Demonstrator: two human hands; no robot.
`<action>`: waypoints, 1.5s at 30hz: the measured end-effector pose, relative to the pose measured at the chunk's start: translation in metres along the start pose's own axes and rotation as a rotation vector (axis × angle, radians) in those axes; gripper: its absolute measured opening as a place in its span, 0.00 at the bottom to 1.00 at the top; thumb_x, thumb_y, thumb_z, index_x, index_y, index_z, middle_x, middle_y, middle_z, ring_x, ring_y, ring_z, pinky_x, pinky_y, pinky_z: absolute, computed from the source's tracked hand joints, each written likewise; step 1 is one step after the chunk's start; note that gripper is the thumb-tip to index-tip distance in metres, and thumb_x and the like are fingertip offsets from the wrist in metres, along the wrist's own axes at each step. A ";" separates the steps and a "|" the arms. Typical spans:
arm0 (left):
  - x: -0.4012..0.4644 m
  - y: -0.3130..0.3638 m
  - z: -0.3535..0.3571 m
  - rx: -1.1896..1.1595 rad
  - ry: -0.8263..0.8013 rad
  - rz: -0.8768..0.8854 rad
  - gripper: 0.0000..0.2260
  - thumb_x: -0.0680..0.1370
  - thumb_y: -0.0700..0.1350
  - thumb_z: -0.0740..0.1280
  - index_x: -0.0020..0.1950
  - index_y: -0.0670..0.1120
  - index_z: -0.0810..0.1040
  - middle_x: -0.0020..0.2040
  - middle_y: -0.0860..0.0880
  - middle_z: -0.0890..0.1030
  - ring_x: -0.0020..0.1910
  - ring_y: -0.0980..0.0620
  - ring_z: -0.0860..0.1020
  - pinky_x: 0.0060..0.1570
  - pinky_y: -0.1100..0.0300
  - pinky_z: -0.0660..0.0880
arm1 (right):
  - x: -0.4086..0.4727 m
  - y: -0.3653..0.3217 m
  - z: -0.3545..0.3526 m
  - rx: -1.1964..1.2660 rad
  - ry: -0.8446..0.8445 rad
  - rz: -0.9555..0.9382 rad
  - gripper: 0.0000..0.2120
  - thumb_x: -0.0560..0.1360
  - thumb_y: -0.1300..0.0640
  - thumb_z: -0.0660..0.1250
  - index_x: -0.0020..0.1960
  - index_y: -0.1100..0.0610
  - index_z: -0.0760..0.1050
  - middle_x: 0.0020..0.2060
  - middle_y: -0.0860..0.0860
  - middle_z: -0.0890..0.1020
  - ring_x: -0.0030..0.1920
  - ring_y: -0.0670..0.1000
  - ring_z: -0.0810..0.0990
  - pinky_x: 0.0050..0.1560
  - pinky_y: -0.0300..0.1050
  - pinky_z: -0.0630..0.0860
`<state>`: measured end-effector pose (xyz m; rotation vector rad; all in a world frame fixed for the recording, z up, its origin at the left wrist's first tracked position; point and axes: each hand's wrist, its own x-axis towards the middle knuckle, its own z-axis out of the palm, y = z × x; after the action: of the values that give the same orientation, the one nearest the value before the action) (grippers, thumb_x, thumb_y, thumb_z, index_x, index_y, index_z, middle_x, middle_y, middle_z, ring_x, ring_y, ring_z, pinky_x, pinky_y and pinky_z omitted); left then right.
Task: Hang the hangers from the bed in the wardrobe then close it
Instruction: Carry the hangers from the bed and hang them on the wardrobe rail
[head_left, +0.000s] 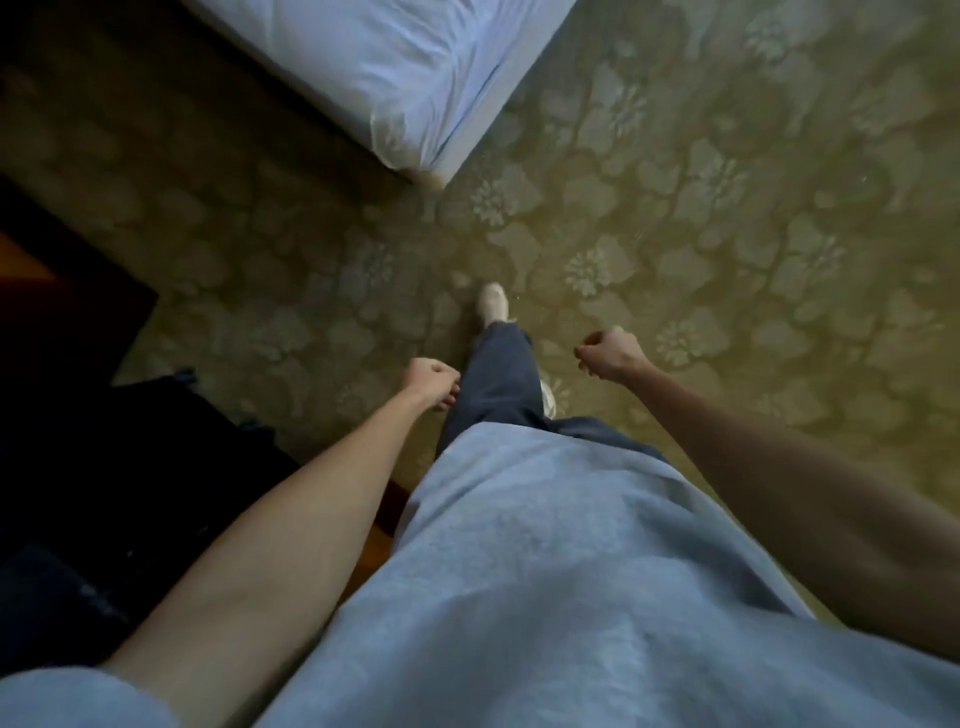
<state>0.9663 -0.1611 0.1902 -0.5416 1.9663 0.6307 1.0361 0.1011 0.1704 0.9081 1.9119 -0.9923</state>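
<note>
The person looks down at a green floral carpet (701, 218). Both hands hang over it with fingers curled into loose fists, and neither holds anything. The left hand (428, 382) sits just at nine o'clock of the forward leg in dark trousers (501, 389), seemingly touching it; the right hand (610, 353) floats at three o'clock of that leg, apart from it. A pale shoe (493, 304) points toward twelve o'clock.

The corner of the bed (395, 73), covered in a white sheet, lies at eleven to twelve o'clock, well apart from both hands. The hangers and the wardrobe are out of the frame. Dark furniture (62, 322) fills nine o'clock, and a light grey top (545, 571) fills six o'clock. No writing or label can be read anywhere.
</note>
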 end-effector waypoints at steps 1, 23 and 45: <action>0.008 0.008 -0.009 -0.009 0.002 -0.016 0.12 0.81 0.38 0.65 0.37 0.44 0.78 0.34 0.46 0.80 0.27 0.52 0.75 0.25 0.63 0.73 | 0.011 -0.019 -0.010 -0.006 0.009 -0.020 0.12 0.75 0.56 0.66 0.43 0.63 0.83 0.41 0.59 0.86 0.40 0.55 0.83 0.49 0.52 0.83; 0.171 0.670 -0.078 0.110 -0.159 0.287 0.08 0.82 0.42 0.64 0.50 0.42 0.83 0.41 0.46 0.84 0.35 0.54 0.81 0.36 0.63 0.78 | 0.248 -0.187 -0.496 0.021 0.216 0.099 0.11 0.74 0.58 0.65 0.36 0.61 0.79 0.32 0.58 0.81 0.35 0.59 0.79 0.33 0.46 0.70; 0.286 0.945 -0.152 -0.089 -0.083 -0.117 0.08 0.77 0.39 0.66 0.42 0.38 0.82 0.42 0.39 0.85 0.36 0.46 0.82 0.34 0.59 0.78 | 0.498 -0.486 -0.874 -0.157 0.040 -0.253 0.10 0.76 0.58 0.64 0.52 0.58 0.83 0.39 0.50 0.84 0.41 0.52 0.83 0.44 0.48 0.82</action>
<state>0.1662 0.4369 0.1873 -0.6697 1.8218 0.6596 0.1370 0.7615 0.2274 0.6105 2.1428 -0.9572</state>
